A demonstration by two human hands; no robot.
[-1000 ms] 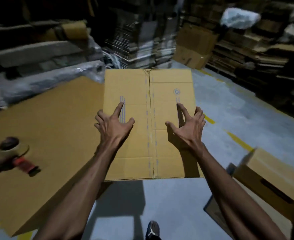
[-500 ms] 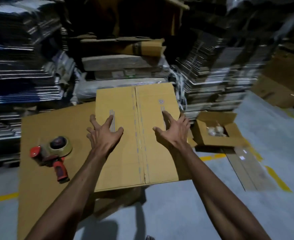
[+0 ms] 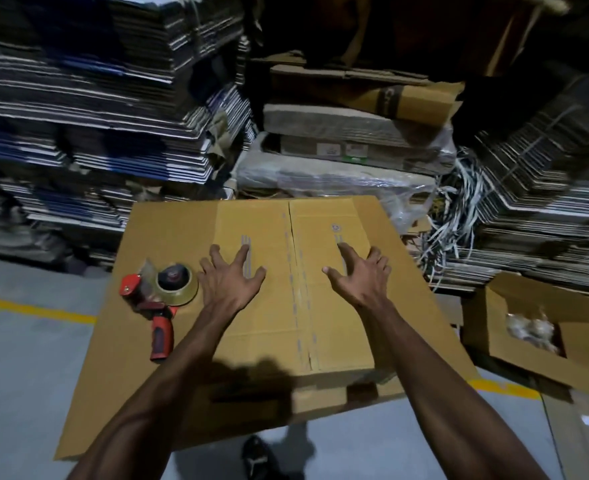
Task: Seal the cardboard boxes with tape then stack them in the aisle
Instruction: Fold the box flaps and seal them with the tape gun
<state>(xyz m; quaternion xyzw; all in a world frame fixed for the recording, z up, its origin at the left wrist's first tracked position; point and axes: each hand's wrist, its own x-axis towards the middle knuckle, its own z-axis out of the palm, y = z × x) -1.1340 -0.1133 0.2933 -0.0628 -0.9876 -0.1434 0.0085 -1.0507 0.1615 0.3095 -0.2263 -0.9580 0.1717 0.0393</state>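
Cardboard box (image 3: 296,289): tan corrugated board, rectangular top, two flaps meeting at a centre seam that runs away from the viewer; a clear tape strip lies along the seam, slightly wrinkled, with faint grey dashes showing under it. Small round printed stamp on the right flap. Box sits on the surface, toward its far right part.
Surface (image 3: 168,237): a large flat slab of the same tan cardboard, smooth matte face, slot-like cutout on its near side in shadow.
Left hand (image 3: 229,280): palm down on the left flap, fingers spread wide and nearly straight, holding nothing.
Right hand (image 3: 359,278): on the right flap, fingers spread wide with a slight curl at the tips, holding nothing; whether the palm touches, cannot tell.
Tape dispenser (image 3: 158,296): lies on its side on the surface, just beside the left hand; red plastic body, red-and-black ribbed grip, roll of glossy clear tape on a dark hub.
Small open box (image 3: 525,327): to the right on the floor, flaps up, pale crumpled contents, blurred.
Flattened carton stacks (image 3: 88,109): layered edges, grey-white and blue, behind the surface; plastic-wrapped bundles in the middle.
Floor (image 3: 26,375): grey concrete with yellow painted line.
Shoe (image 3: 258,459): dark, near bottom edge.
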